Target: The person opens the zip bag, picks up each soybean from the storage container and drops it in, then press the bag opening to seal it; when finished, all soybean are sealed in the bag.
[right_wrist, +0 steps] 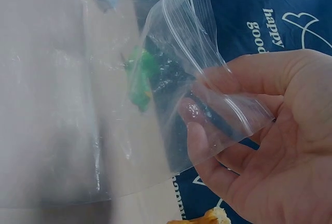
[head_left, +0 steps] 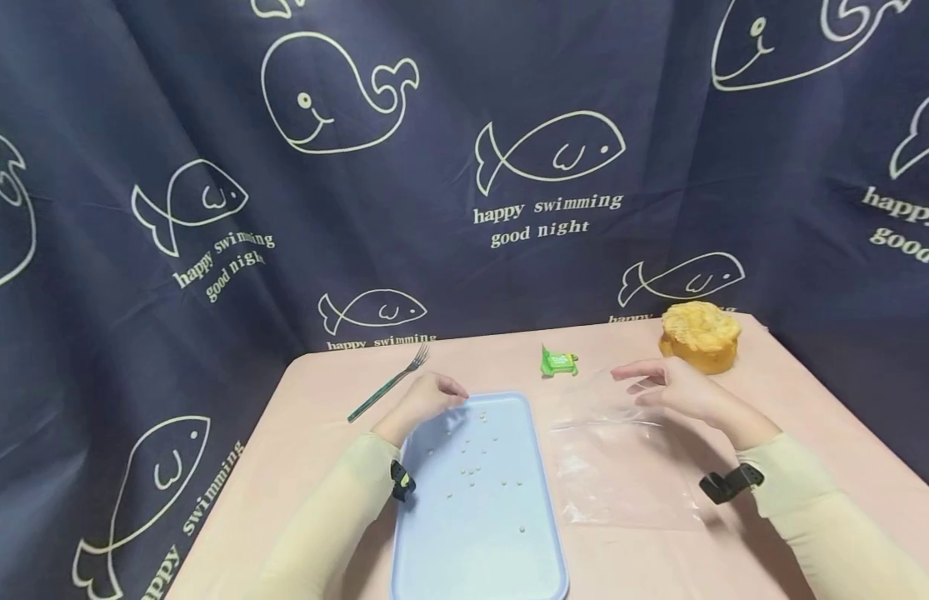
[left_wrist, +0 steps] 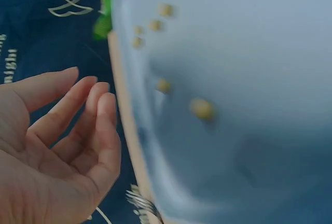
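A light blue tray (head_left: 471, 562) lies on the table with several small, round, soybean-like yellowish pieces (left_wrist: 202, 109) scattered over it. My left hand (head_left: 428, 398) is over the tray's far left corner. Its fingers are loosely bent, with nothing seen between them in the left wrist view. To the tray's right is a clear zip-lock bag (head_left: 621, 483), mostly flat on the table. My right hand (right_wrist: 259, 125) grips one top corner of this bag near the zip, raising that end. Some fingers show through the plastic; which layer they hold, I cannot tell.
Behind the bag lies a small green packet (head_left: 559, 362). A round yellow-brown bread or cake (head_left: 700, 337) stands at the far right. A fork (head_left: 389, 385) with a green handle lies left of the tray. A dark blue printed curtain (head_left: 449, 250) hangs behind the table.
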Demonstrator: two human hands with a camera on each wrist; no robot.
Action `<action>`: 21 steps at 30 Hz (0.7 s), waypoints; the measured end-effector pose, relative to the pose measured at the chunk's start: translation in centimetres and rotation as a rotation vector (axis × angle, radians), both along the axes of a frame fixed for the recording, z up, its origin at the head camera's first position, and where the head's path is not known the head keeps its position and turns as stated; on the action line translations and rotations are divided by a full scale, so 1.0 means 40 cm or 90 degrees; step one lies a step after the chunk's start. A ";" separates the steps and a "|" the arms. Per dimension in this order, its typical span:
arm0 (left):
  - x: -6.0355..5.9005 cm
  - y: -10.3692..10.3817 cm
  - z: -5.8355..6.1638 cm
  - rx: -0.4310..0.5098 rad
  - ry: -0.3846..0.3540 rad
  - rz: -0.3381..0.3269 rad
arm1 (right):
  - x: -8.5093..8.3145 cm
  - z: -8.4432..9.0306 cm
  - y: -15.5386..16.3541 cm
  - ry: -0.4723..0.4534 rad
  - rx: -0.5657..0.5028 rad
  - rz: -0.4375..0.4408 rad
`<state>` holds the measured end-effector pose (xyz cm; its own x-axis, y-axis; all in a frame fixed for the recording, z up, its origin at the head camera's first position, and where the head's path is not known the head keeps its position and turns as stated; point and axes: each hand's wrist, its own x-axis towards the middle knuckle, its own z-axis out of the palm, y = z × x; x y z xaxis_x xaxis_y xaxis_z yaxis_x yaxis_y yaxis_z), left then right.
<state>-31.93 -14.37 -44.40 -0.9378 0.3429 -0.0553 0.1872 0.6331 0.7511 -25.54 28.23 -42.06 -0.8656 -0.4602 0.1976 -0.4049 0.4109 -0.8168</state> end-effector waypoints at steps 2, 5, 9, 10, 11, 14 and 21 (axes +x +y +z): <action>0.002 -0.016 -0.014 -0.036 -0.002 0.006 | -0.002 -0.007 0.004 0.007 -0.009 0.002; 0.009 -0.038 -0.029 -0.067 0.000 0.018 | -0.005 -0.011 0.006 -0.004 -0.014 -0.001; 0.019 -0.043 -0.030 -0.087 -0.006 0.012 | -0.007 -0.012 0.013 -0.016 -0.012 -0.018; 0.022 -0.042 -0.030 -0.091 -0.007 0.009 | -0.008 -0.013 0.014 -0.015 -0.013 -0.019; 0.023 -0.041 -0.030 -0.092 -0.005 0.003 | -0.009 -0.015 0.015 -0.015 -0.013 -0.017; 0.028 -0.037 -0.033 -0.094 0.002 -0.009 | -0.011 -0.020 0.016 -0.002 -0.017 -0.003; 0.033 -0.045 -0.053 -0.099 0.024 -0.024 | -0.019 -0.032 0.005 -0.002 -0.024 0.009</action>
<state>-30.62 -16.18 -46.51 -0.9270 0.3674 -0.0750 0.2389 0.7329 0.6370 -26.29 28.43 -43.35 -0.8597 -0.4644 0.2127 -0.4080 0.3739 -0.8329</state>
